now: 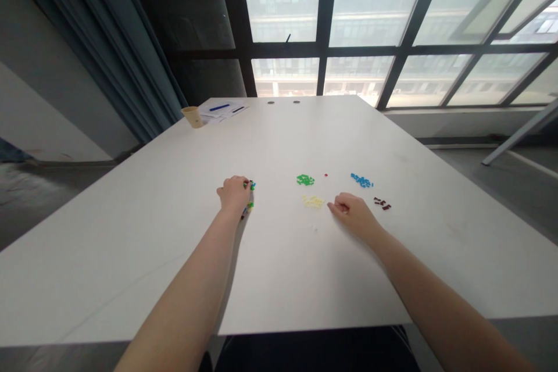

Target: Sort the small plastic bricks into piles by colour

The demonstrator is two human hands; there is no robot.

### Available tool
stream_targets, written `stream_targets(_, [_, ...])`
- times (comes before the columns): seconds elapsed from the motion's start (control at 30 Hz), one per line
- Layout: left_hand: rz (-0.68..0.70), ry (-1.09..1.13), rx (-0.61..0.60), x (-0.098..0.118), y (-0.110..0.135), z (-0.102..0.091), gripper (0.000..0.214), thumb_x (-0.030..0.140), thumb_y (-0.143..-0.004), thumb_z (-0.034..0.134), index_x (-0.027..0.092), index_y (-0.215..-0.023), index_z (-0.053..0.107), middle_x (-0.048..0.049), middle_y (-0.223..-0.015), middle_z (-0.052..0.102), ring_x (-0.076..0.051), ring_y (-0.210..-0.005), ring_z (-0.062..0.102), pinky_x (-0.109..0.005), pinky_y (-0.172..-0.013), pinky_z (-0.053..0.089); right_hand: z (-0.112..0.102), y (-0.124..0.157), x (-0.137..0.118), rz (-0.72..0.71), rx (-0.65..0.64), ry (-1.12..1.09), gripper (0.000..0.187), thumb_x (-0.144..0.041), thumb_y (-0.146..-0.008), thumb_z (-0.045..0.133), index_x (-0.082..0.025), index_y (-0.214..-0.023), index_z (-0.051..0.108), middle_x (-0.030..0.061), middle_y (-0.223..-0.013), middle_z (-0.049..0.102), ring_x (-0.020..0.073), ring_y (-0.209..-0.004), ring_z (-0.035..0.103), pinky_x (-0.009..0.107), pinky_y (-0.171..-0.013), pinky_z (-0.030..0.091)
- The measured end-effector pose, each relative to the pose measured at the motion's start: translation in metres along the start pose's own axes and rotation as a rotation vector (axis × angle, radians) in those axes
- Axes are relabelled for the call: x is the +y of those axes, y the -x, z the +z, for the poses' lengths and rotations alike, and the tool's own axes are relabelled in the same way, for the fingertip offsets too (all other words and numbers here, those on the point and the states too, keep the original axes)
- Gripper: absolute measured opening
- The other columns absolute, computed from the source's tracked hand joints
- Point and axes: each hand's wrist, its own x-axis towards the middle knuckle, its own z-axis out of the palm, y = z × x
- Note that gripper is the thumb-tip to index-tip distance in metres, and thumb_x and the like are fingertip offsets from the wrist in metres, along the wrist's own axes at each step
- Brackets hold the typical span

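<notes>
My left hand rests on the white table with fingers curled over a small mixed pile of coloured beads. My right hand lies to the right, fingers pinched together just beside a yellow bead pile; what it pinches is too small to name. Beyond lie a green pile, a single red bead, a blue pile and a few dark brown beads.
A paper cup stands at the far left of the table next to papers with a blue pen. Large windows run behind the table. A dark curtain hangs at the left.
</notes>
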Motion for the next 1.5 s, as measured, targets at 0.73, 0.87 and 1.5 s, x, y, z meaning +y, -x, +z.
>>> stream_targets(0.73, [-0.073, 1.133, -0.490, 0.070, 0.046, -0.045, 0.030, 0.032, -0.063, 0.063, 0.019, -0.090, 0.064, -0.0039, -0.077, 0.062, -0.016, -0.074, 0.056, -0.028, -0.069, 0.040, -0.004, -0.001, 0.001, -0.012, 0.033, -0.015, 0.032, -0.028, -0.077, 0.046, -0.020, -0.052, 0.027, -0.0032, -0.054, 0.036, 0.0101, -0.051, 0.032, 0.023, -0.053, 0.027])
stream_targets(0.87, [-0.245, 1.484, -0.820, 0.087, 0.062, -0.051, 0.024, 0.029, -0.061, 0.070, 0.018, -0.082, 0.062, -0.0042, -0.087, 0.063, -0.011, -0.072, 0.057, -0.025, -0.071, 0.041, -0.005, -0.001, 0.001, -0.022, 0.032, -0.007, 0.032, -0.029, -0.077, 0.045, -0.020, -0.052, 0.027, -0.0031, -0.054, 0.036, 0.0102, -0.051, 0.032, 0.024, -0.053, 0.027])
stream_targets(1.5, [-0.157, 1.678, -1.255, 0.105, 0.088, -0.050, 0.019, 0.027, -0.067, 0.069, 0.015, -0.077, 0.060, 0.0002, -0.069, 0.050, -0.006, -0.064, 0.046, -0.019, -0.058, 0.034, -0.013, 0.006, -0.028, -0.255, 0.214, -0.224, 0.008, -0.024, -0.076, 0.052, -0.020, -0.081, 0.056, 0.0000, -0.065, 0.047, 0.0148, -0.066, 0.047, 0.029, -0.065, 0.038])
